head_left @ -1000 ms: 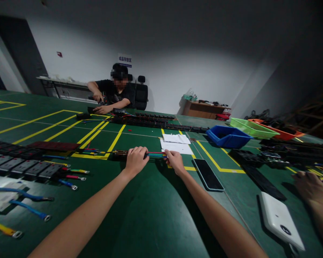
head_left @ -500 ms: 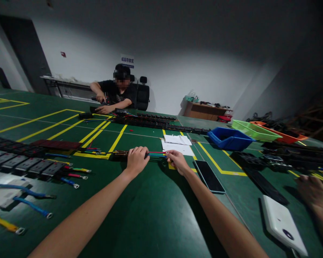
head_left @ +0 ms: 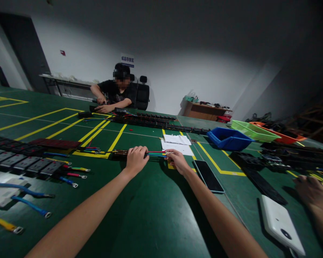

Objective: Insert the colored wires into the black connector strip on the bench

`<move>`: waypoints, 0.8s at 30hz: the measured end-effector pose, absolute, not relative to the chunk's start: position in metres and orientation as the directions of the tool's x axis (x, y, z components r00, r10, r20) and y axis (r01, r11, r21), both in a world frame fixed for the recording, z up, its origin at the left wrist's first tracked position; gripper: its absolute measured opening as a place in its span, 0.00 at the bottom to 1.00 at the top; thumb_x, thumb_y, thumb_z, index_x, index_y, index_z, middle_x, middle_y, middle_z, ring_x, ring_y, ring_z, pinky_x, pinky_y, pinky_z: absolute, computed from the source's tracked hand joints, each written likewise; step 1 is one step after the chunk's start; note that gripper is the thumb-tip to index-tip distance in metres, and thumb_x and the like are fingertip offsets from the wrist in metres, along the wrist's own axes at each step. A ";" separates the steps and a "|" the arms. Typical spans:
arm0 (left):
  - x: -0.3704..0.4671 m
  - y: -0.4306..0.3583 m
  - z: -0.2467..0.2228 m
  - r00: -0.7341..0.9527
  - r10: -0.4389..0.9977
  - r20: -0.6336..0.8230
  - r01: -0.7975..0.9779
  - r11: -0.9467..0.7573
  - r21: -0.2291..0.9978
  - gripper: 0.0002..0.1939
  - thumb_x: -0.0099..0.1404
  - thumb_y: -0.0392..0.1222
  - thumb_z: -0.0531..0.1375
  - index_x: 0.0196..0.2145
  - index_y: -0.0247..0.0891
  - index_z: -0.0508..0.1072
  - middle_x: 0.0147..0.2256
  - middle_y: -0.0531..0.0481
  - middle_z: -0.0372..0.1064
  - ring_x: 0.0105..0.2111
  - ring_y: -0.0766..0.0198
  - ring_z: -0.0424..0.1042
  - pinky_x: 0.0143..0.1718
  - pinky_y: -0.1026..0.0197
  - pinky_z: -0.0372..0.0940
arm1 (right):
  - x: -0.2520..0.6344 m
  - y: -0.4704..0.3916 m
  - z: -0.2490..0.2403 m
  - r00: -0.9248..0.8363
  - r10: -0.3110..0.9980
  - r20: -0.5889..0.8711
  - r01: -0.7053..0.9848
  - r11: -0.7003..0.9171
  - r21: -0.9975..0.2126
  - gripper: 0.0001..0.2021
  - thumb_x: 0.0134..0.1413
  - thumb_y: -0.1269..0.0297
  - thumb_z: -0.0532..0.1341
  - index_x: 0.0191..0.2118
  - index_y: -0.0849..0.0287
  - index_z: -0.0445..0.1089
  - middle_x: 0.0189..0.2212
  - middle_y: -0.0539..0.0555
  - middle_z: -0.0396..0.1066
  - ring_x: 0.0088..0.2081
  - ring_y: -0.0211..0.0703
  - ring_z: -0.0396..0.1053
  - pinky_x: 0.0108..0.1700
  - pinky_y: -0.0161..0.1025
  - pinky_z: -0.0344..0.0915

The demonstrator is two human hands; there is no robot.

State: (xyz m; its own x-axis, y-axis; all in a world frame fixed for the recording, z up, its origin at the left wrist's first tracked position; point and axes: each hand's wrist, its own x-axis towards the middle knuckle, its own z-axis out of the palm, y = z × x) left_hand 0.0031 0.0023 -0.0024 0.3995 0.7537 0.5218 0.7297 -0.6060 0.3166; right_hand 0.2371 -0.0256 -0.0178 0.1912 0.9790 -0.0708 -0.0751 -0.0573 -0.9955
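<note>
My left hand (head_left: 136, 158) is closed over the right end of a dark strip with copper-coloured bars (head_left: 118, 153) lying on the green table. Thin coloured wires (head_left: 156, 154), red and blue among them, stretch from under that hand to the right. At their far ends my right hand (head_left: 176, 160) pinches them between thumb and fingers. A short whitish piece shows at those fingertips; its kind is too small to tell. White papers (head_left: 177, 144) lie just behind the right hand, and a dark-screened phone (head_left: 209, 176) is to its right.
Socket strips (head_left: 24, 163) and cables with ring terminals (head_left: 44, 212) occupy the left. A blue bin (head_left: 229, 138), a green tray (head_left: 254, 131) and a white device (head_left: 282, 225) are on the right. A co-worker (head_left: 115, 89) sits opposite; another person's hand (head_left: 312, 191) is at far right.
Both hands stay nearly in place. The wires at my right fingertips have shifted slightly, and a whitish piece now shows there. The whole view has moved a little.
</note>
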 end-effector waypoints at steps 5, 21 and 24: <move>0.003 0.001 0.000 0.399 0.760 0.513 0.737 -0.599 0.314 0.05 0.67 0.40 0.57 0.41 0.43 0.71 0.42 0.47 0.75 0.44 0.54 0.72 0.49 0.50 0.62 | 0.236 -0.026 -0.016 0.200 0.977 -0.075 -0.053 -0.066 -0.996 0.17 0.40 0.60 0.67 0.40 0.59 0.75 0.28 0.50 0.72 0.28 0.36 0.69 0.20 0.26 0.55; 0.004 0.002 -0.003 0.414 0.743 0.526 0.733 -0.615 0.291 0.05 0.68 0.41 0.57 0.41 0.43 0.71 0.41 0.48 0.75 0.45 0.54 0.72 0.48 0.51 0.62 | 0.232 -0.026 -0.007 0.241 0.956 -0.164 -0.117 -0.139 -0.983 0.22 0.42 0.70 0.63 0.47 0.58 0.76 0.26 0.50 0.73 0.25 0.35 0.69 0.19 0.27 0.54; 0.004 0.001 -0.002 0.422 0.738 0.527 0.723 -0.624 0.295 0.05 0.68 0.41 0.57 0.41 0.43 0.71 0.42 0.48 0.75 0.44 0.55 0.72 0.48 0.51 0.62 | 0.233 -0.025 -0.008 0.234 0.957 -0.170 -0.123 -0.145 -0.982 0.21 0.43 0.71 0.63 0.46 0.58 0.76 0.26 0.51 0.74 0.25 0.35 0.68 0.19 0.26 0.55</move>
State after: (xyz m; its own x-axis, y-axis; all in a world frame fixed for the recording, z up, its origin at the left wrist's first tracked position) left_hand 0.0040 0.0014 -0.0022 0.4218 0.7381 0.5266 0.7234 -0.6241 0.2953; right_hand 0.2330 -0.0246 -0.0084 0.2336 0.9573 -0.1702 -0.1230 -0.1446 -0.9818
